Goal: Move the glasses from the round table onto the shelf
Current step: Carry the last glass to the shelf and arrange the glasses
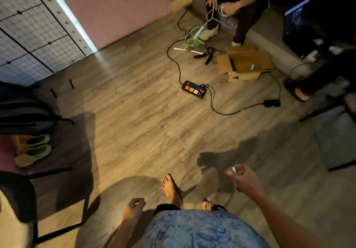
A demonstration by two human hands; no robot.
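I am looking down at a wooden floor with my bare feet at the bottom centre. My right hand (pixel 245 180) is held out at the lower right, its fingers closed around a clear glass (pixel 235 169) whose rim shows above my thumb. My left hand (pixel 133 207) hangs low at the bottom centre-left, fingers loosely curled, and holds nothing. Neither the round table nor the shelf is in view.
A power strip (pixel 194 89) with trailing cables lies on the floor ahead. Beyond it are an open cardboard box (pixel 244 62) and a seated person (pixel 231 1) handling cords. At left stand a dark chair (pixel 17 193), shoes (pixel 32 149) and a wire grid panel (pixel 28 26).
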